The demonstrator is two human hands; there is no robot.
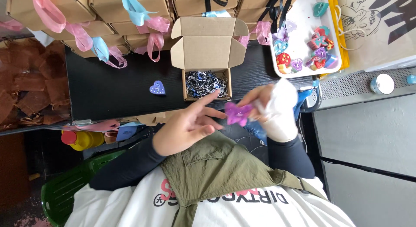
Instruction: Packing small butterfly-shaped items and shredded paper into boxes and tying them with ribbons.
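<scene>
Holding a purple heart-shaped piece (238, 113) between both hands, the person sits at a black desk (108, 90). The right hand (271, 106), wrapped in white cloth or a glove, pinches the piece at its right edge. The left hand (187, 125) is open, fingers spread, fingertips touching the piece's left side. An open cardboard box (207, 58) with dark shredded filler (206, 84) stands at 11 o'clock from the piece, near it. A blue heart (157, 88) lies on the desk at 9 o'clock from the box. A white tray of coloured hearts (303, 40) sits at 1 o'clock. Judgement: the piece is being handled just short of the box. Any placing would call for a short reach forward over the filler.
</scene>
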